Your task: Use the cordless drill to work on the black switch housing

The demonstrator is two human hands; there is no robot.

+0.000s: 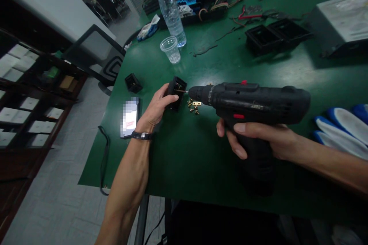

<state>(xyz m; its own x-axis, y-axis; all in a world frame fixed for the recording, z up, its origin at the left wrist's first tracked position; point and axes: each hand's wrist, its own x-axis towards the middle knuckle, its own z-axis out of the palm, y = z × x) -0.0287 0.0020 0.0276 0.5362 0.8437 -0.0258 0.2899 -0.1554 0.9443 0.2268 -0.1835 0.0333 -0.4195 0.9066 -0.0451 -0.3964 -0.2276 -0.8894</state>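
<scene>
My left hand (159,106), with a dark band at the wrist, grips a small black box (178,103) on its side, its open face turned to the right. My right hand (253,138) is wrapped round the handle of a black cordless drill (253,103) with red buttons. The drill points left, and its thin bit reaches into the box's opening; the tip is hidden inside. Small brass screws (196,111) and a brass plate (197,103) lie on the green table (184,149) just below the drill's chuck.
A phone (130,118) and another black box (133,83) lie at the left. Beyond are a plastic cup (171,50), a water bottle (171,15) and a tool tray (201,11). Black housings (263,38) and a metal case (342,23) stand right; gloves (345,130) lie beside my right arm.
</scene>
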